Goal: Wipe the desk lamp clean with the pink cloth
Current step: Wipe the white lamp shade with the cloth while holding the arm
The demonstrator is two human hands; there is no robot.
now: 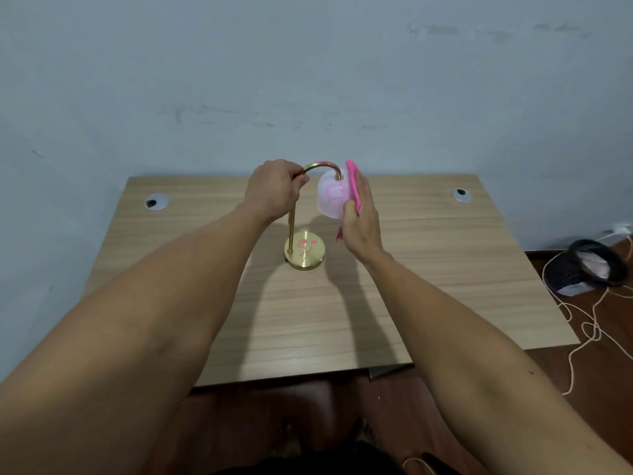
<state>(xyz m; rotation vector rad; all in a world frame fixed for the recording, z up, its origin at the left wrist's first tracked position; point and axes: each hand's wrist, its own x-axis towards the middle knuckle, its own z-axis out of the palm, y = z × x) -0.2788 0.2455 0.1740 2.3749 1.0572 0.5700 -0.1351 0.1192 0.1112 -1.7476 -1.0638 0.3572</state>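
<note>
Lamp point(304, 250) stands upright mid-desk point(445, 262), its brass base and white shade point(330, 197) smeared pink. Left hand point(274, 190) is closed around the curved neck at the top. Right hand point(361, 222), fingers flat, presses the cloth point(354, 186) against the shade's right side.

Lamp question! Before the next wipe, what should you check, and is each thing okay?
1. Left hand steadies the lamp neck: ok.
2. Pink cloth in right hand pressed on the shade: ok.
3. Shade free of pink marks: not ok, smears remain.
4. Base flat on the desk: ok.
5. Base clean: not ok, pink scribble shows.
6. Far side of shade clean: cannot tell.
</note>
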